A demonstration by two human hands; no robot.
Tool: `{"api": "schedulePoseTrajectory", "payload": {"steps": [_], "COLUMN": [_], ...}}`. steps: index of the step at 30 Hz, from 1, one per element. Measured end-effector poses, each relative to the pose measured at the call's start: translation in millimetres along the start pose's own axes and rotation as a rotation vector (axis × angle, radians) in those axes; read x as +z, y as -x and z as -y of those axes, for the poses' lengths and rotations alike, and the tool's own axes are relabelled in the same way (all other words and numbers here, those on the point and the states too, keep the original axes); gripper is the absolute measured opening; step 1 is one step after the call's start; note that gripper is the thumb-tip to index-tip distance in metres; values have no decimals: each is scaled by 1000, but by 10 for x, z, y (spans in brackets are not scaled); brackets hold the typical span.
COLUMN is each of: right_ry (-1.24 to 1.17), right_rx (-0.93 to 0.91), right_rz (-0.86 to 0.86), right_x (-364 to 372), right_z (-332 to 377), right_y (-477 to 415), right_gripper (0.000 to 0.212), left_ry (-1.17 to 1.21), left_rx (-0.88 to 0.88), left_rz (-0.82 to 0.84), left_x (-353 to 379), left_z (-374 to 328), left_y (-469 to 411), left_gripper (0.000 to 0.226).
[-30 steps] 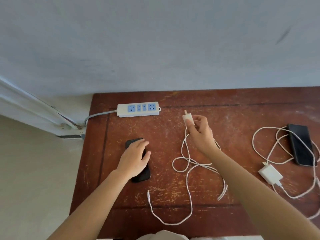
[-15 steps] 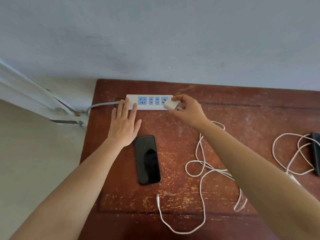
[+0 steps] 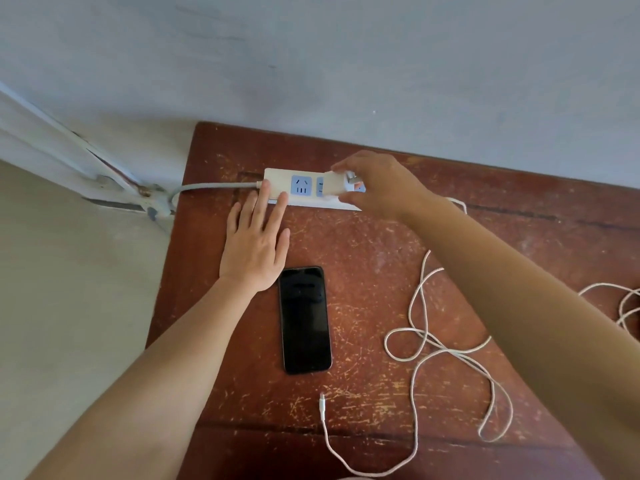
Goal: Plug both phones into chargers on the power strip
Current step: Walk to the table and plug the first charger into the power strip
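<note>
A white power strip (image 3: pixel 277 183) with blue sockets lies at the table's far left, near the wall. My right hand (image 3: pixel 377 185) grips a white charger plug (image 3: pixel 334 183) and holds it over the strip's middle sockets. My left hand (image 3: pixel 256 244) lies flat, fingers spread, with the fingertips pressing on the strip's left end. A black phone (image 3: pixel 304 318) lies face up just below my left hand. The charger's white cable (image 3: pixel 426 344) loops across the table, and its free connector (image 3: pixel 322 401) rests below the phone. The second phone is out of view.
The worn red-brown table (image 3: pixel 363 265) stands against a pale wall. The strip's grey cord (image 3: pixel 207 187) runs off the left edge toward a white pipe fitting (image 3: pixel 152 199). Another white cable (image 3: pixel 623 303) curls at the right edge.
My left hand left the phone and moved up to press on the strip. My right hand carried the charger plug from mid-table up onto the strip's sockets. The view shifted left.
</note>
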State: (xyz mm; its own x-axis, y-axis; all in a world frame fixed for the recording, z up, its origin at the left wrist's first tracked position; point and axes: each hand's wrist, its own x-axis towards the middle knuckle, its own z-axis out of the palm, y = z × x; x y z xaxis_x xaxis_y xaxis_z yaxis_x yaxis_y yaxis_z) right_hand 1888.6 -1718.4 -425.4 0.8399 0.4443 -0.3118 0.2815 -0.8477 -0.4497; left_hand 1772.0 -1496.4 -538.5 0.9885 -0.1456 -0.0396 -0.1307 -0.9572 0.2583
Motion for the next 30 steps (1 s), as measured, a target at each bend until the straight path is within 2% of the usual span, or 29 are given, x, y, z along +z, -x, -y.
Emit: {"api": "schedulePoseTrajectory", "payload": {"steps": [7, 12, 19, 25, 30], "right_ry": [163, 383, 542, 427, 472], "right_rx": [-61, -156, -192, -182, -180], "right_rz": [68, 82, 186, 208, 154], "right_x": [-98, -108, -110, -129, -108], "right_z": [94, 290, 508, 488, 474], "right_y": [-118, -227, -345, -309, -267], "right_gripper": [46, 41, 35, 47, 48], "left_ry": [13, 11, 1, 1, -7], "left_rx": [-19, -17, -10, -5, -7], "left_rz": [-24, -40, -60, -65, -93], "left_x": [71, 100, 128, 139, 139], "left_z": [14, 26, 43, 50, 43], "left_y": [-8, -11, -24, -32, -23], "left_gripper": [62, 61, 61, 61, 59]}}
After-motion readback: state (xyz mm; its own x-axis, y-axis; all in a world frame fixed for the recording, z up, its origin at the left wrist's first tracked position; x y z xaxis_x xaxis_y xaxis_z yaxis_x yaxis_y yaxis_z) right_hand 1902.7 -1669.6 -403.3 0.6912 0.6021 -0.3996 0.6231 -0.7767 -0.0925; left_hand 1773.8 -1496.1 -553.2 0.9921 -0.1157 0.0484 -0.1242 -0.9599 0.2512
